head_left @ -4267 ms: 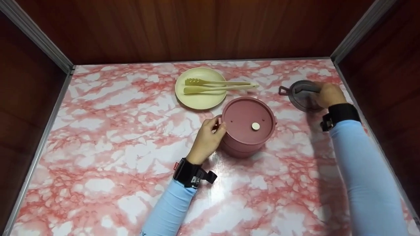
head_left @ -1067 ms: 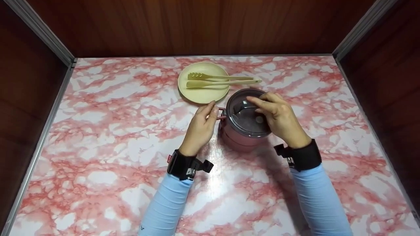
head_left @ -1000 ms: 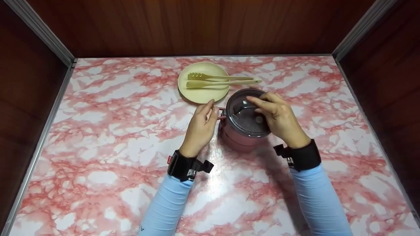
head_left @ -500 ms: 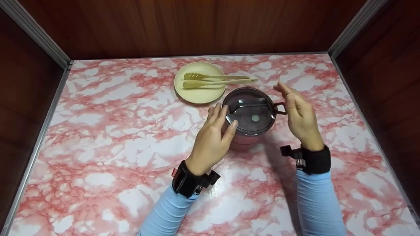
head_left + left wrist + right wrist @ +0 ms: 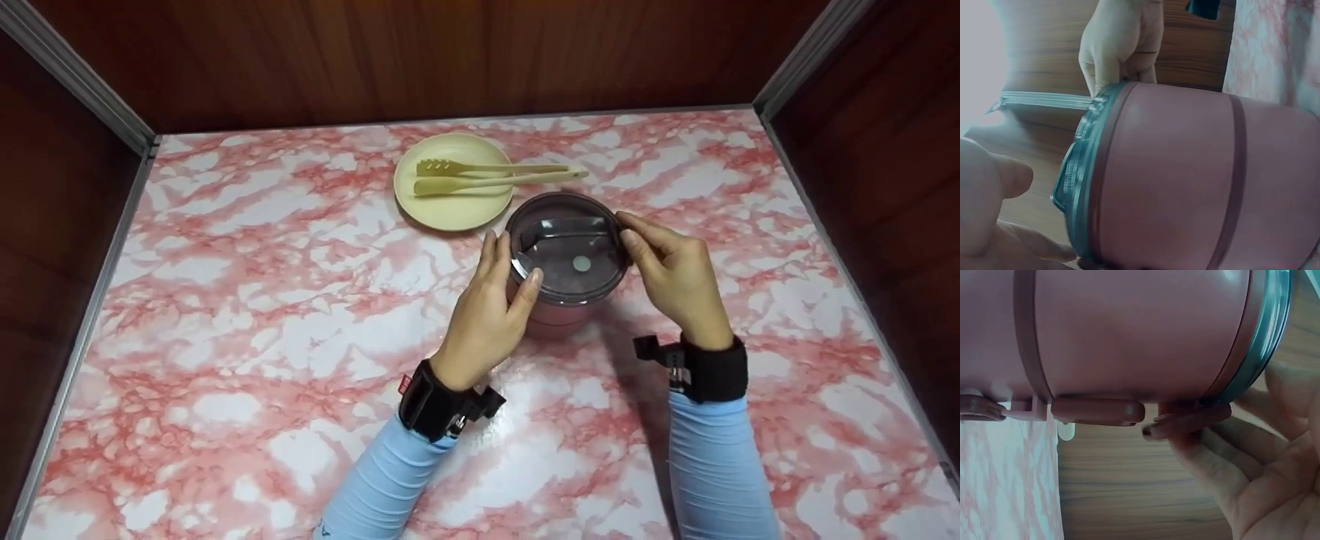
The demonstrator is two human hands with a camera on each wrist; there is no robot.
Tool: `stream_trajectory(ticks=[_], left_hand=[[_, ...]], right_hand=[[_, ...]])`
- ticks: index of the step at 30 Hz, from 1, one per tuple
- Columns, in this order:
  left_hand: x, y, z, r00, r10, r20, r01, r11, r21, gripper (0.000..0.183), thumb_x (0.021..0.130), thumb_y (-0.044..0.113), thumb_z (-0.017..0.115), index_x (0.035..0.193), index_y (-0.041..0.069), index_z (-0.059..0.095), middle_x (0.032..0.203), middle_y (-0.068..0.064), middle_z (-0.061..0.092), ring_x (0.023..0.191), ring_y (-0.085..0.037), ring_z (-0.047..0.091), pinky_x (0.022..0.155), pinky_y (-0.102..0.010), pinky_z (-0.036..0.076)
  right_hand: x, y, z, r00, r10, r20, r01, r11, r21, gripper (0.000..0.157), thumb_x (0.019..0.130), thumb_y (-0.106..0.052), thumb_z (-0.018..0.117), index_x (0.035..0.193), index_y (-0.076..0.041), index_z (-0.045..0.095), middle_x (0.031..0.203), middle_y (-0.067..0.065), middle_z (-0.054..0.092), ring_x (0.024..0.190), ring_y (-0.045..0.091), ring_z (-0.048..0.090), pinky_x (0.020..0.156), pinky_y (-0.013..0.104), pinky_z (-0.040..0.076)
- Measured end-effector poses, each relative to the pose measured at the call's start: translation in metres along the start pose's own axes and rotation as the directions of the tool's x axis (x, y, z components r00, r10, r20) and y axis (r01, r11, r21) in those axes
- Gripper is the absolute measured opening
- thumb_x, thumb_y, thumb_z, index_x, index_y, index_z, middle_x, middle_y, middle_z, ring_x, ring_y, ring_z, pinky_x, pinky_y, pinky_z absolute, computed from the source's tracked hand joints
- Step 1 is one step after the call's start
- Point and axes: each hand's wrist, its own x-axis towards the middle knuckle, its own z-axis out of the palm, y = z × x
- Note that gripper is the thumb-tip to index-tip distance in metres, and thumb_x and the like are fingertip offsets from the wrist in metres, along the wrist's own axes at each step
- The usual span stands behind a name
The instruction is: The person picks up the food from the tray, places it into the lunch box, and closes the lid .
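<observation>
A pink, two-section lunch pot (image 5: 559, 316) stands upright on the table, capped by a see-through grey lid (image 5: 555, 279) with a dark carry handle (image 5: 570, 227). A pale round knob shows through the lid. My left hand (image 5: 484, 326) lies along the left rim, fingers straight down the side and thumb over the lid edge. At the right rim, my right hand (image 5: 679, 285) pinches a side clasp (image 5: 1190, 422); the right wrist view shows fingers behind this flap and thumb near the lid edge. Another clasp (image 5: 1098, 410) hangs lower on the pot wall.
Behind the pot, to the left, sits a pale yellow plate (image 5: 450, 214). On it lie a slotted server (image 5: 480, 169) and a flat spatula (image 5: 487, 182), handles reaching right. Dark wood-grain walls (image 5: 450, 60) enclose the marbled table (image 5: 262, 337).
The lid has gone from the table at right onto the pot. My left hand has moved from the pot's left handle to the lid rim; my right hand from the lid to its right clasp.
</observation>
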Motion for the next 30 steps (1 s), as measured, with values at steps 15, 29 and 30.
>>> stream_trajectory(ticks=[15,29,30], left_hand=[[0.0043,-0.0053,-0.0005,0.996,0.013,-0.087,-0.015,1.000,-0.027,0.064,0.104,0.031,0.051,0.148,-0.011,0.032,0.155,-0.028,0.024,0.146,-0.031,0.023,0.119,-0.037,0.020],[0.0087,-0.0101,0.0041,0.990,0.010,-0.141,-0.026,0.993,-0.111,0.064,0.100,0.025,0.059,0.145,-0.014,0.034,0.153,-0.029,0.029,0.144,-0.031,0.028,0.118,-0.032,0.021],[0.0091,-0.0107,0.0049,0.989,0.011,-0.145,-0.028,0.993,-0.119,0.064,0.100,0.025,0.059,0.145,-0.014,0.034,0.153,-0.029,0.030,0.144,-0.032,0.028,0.118,-0.031,0.021]], right_hand=[[0.0015,-0.0041,-0.0006,0.979,0.201,-0.012,-0.202,0.974,-0.100,0.039,0.098,-0.034,0.062,0.121,-0.004,0.071,0.101,0.009,0.075,0.084,0.003,0.067,0.074,0.013,0.049],[-0.0009,-0.0052,0.0044,0.964,0.265,-0.027,-0.265,0.964,-0.026,0.040,0.099,-0.033,0.061,0.125,-0.004,0.068,0.110,0.012,0.072,0.090,0.007,0.068,0.074,0.014,0.052],[-0.0011,-0.0046,0.0049,0.961,0.274,-0.031,-0.274,0.962,-0.003,0.040,0.098,-0.033,0.061,0.125,-0.004,0.068,0.111,0.012,0.072,0.091,0.007,0.068,0.075,0.015,0.052]])
